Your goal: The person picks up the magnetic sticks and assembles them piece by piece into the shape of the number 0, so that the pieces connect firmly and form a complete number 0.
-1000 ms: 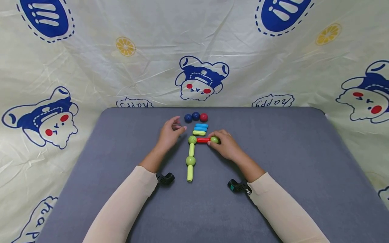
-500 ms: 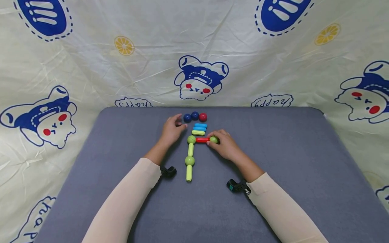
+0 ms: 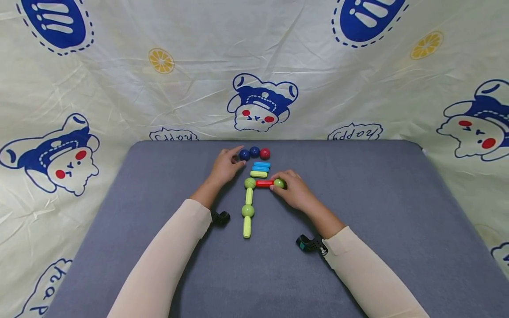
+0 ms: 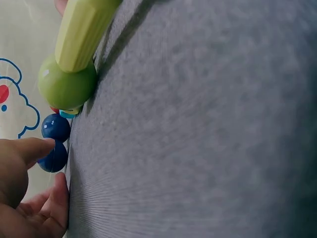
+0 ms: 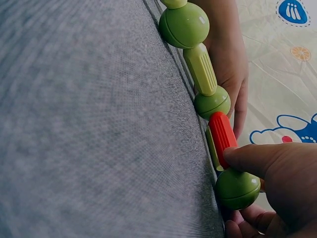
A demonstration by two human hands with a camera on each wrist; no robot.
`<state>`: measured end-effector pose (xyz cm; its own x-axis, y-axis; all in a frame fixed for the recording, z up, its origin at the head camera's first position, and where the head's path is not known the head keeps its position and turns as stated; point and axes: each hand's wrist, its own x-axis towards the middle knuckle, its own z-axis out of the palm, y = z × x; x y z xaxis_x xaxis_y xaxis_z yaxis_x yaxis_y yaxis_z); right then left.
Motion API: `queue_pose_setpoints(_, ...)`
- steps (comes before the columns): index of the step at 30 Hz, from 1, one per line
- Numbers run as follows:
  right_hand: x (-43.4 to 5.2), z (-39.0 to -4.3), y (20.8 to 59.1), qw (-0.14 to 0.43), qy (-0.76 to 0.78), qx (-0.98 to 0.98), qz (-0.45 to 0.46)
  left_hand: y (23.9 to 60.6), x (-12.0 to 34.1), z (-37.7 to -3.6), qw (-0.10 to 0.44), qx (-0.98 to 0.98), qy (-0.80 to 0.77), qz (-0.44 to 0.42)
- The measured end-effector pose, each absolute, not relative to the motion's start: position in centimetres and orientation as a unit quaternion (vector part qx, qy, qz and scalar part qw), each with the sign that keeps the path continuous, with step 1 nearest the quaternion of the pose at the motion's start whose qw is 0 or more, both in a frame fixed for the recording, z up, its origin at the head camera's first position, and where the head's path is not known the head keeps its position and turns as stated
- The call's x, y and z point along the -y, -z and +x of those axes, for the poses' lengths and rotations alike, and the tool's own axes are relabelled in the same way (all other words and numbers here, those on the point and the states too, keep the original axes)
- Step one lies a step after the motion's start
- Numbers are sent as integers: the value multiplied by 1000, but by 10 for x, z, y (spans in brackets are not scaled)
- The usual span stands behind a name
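Grey table (image 3: pixel 377 198) is evenly lit, soft shadows cast on it. Its surface is blurred in left wrist view.

- A creased pale sheet (image 3: pixel 195 88) hung at twelve o'clock.
- It bore a cartoon animal (image 3: pixel 260 104) at twelve, an orange slice (image 3: pixel 427 45) at two.
- A grey table (image 3: pixel 258 278) spread toward six.
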<state>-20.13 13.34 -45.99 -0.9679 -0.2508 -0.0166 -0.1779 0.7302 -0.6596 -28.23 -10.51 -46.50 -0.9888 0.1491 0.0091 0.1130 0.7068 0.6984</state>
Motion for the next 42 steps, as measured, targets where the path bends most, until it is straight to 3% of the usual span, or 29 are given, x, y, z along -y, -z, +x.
queue_pose_setpoints(19,-133,-202,460,49,348,-929,-115,465,102,-280,11,-938,-338,78)
queue_pose_setpoints(42,-135,-202,465,52,349,-929,-116,446,111,-253,20,-871,-488,53)
